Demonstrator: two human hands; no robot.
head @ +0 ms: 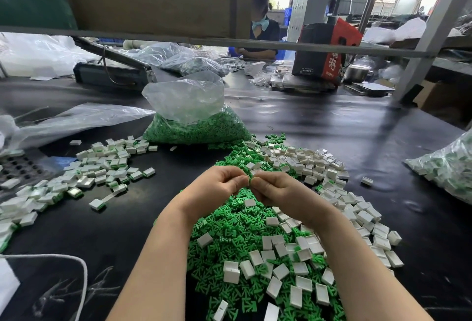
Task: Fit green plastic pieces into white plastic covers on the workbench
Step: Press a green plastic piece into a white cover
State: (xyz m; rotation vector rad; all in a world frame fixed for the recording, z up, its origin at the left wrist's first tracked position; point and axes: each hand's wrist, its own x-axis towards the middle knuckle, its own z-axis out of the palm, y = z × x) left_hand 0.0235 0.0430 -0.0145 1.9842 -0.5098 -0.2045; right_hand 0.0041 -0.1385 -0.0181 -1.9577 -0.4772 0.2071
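Note:
My left hand (217, 185) and my right hand (275, 190) meet fingertip to fingertip above the black workbench (127, 231). Between the fingertips I pinch a small white cover (254, 173) with a bit of green showing at it; which hand carries which part is hidden. Below my wrists lies a big heap of loose green pieces (229, 234) mixed with white covers (304, 251). More empty white covers (319, 165) spread to the right and behind my hands. A pile of covers with green pieces in them (102, 170) lies at the left.
A clear bag full of green pieces (194, 126) stands behind the heap. Another bag with white and green parts (449, 170) sits at the right edge. Plastic sheeting (76, 121) lies at far left, a white cord (76, 269) at lower left. A person works across the bench (260, 27).

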